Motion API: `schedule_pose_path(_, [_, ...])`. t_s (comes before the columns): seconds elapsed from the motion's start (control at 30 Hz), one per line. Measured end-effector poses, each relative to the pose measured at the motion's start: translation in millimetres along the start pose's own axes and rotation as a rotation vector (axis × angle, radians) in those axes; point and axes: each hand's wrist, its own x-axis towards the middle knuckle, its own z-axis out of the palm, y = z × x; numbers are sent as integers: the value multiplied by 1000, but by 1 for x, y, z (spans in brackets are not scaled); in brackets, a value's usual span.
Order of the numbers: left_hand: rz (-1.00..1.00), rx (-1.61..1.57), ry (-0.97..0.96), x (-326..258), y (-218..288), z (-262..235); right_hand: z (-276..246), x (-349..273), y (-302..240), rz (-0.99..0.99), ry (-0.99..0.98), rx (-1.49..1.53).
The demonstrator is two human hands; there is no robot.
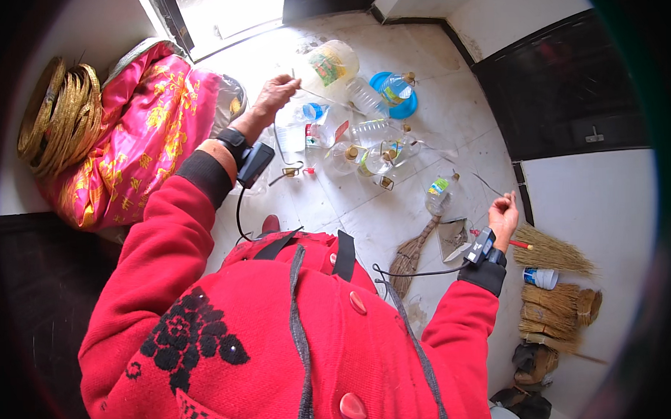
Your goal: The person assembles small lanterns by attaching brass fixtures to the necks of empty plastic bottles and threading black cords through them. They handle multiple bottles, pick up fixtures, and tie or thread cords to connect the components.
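My left hand (274, 96), raised over the floor at the upper middle, pinches a thin, narrow strip (487, 184) that looks like plastic band. A loose length of it dangles below that hand. Out to the right, my right hand (503, 215) has its fingertips closed on the other end. Between the hands the strip is hard to follow against the pale floor. Beneath it lie several clear plastic bottles (366, 97), some with wire-like handles. A large clear jug (332, 68) stands beyond them. One bottle (438, 195) stands apart, nearer my right hand.
A blue basin (408, 109) holds a bottle. A pink patterned cloth bundle (152, 135) and coiled golden bands (66, 119) are at left. A broom (411, 258) and dustpan (453, 238) lie ahead. Straw bundles (549, 309) and a white cup (545, 278) line the right wall.
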Motion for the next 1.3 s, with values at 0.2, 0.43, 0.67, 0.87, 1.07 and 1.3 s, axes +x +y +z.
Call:
schedule_pose_path(0.2, [-21, 40, 311, 31, -26, -73, -70, 20, -66, -75, 130, 39])
schedule_pose_path(0.43, [-1, 151, 460, 42, -30, -154, -154, 30, -136, -161, 175, 44])
schedule_pose_path(0.67, [197, 119, 425, 25, 3, -193, -170, -1, -185, -500, 369, -124])
schedule_pose_path(0.87, [121, 132, 445, 34, 29, -176, -160, -17, -184, -581, 466, -291])
schedule_pose_path(1.07, [175, 92, 285, 23, 62, -93, -58, -42, -104, -542, -34, -597])
schedule_pose_path(1.3, [502, 153, -166, -9, 105, 15, 77, -103, 43, -255, -560, -1263])
